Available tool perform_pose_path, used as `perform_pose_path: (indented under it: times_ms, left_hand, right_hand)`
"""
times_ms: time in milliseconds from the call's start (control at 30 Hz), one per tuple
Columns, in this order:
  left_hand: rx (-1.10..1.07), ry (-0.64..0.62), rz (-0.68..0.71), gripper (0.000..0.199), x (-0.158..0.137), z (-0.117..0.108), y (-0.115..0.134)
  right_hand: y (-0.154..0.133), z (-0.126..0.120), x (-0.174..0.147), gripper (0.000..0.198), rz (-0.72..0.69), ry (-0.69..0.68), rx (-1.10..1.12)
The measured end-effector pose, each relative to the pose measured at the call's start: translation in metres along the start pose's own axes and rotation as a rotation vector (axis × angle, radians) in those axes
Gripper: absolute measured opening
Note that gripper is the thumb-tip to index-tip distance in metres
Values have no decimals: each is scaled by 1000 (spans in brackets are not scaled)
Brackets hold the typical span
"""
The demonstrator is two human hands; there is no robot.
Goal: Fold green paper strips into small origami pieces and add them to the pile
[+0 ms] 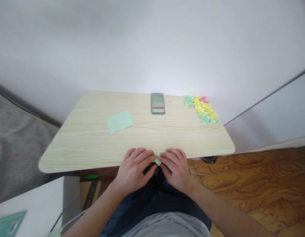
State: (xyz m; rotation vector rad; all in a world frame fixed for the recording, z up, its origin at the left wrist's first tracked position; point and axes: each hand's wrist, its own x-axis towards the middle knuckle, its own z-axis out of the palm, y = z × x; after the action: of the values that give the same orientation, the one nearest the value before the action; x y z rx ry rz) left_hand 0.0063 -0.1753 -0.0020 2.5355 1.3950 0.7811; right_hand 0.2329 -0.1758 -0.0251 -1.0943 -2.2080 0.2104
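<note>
At the front edge of the table, a small piece of folded green paper (157, 161) is held between my two hands. My left hand (135, 168) grips its left side with fingers and thumb. On the other side my right hand (175, 168) pinches it the same way. The fingers hide most of the paper, and a pointed corner shows between them. Farther back on the left lie flat green paper sheets (120, 121), slightly fanned. Several folded paper pieces (203, 107) in green, yellow and pink are grouped at the table's back right.
A phone (157, 104) with a blurred screen lies at the back middle of the pale wooden table (88, 141), against the white wall. A white surface (39, 200) with a green packet (9, 225) stands at lower left, near a cardboard box (89, 194).
</note>
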Motion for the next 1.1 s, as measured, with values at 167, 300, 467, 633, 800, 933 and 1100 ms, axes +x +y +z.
perform_pose_path:
  times_ms: [167, 300, 467, 633, 800, 933, 1100]
  left_hand:
    - [-70, 108, 29, 27, -7, 9, -2]
    - [-199, 230, -85, 17, 18, 5, -3]
    - [-394, 168, -144, 14, 86, -15, -19]
    - [-583, 38, -262, 18, 141, -22, -47]
    - [-682, 13, -357, 24, 153, -11, -68]
    - [-779, 119, -423, 24, 146, 0, -71]
    - [-749, 232, -273, 13, 134, -3, -57]
  right_hand:
    - [3, -2, 9, 27, -45, 69, 140]
    - [8, -14, 44, 15, -8, 72, 266]
    - [27, -30, 103, 5, 153, 107, 402]
    - [59, -26, 146, 18, 388, 6, 662]
    - [84, -8, 157, 24, 523, 33, 941]
    - [86, -5, 156, 25, 549, -84, 947]
    - [75, -11, 156, 19, 369, -96, 712]
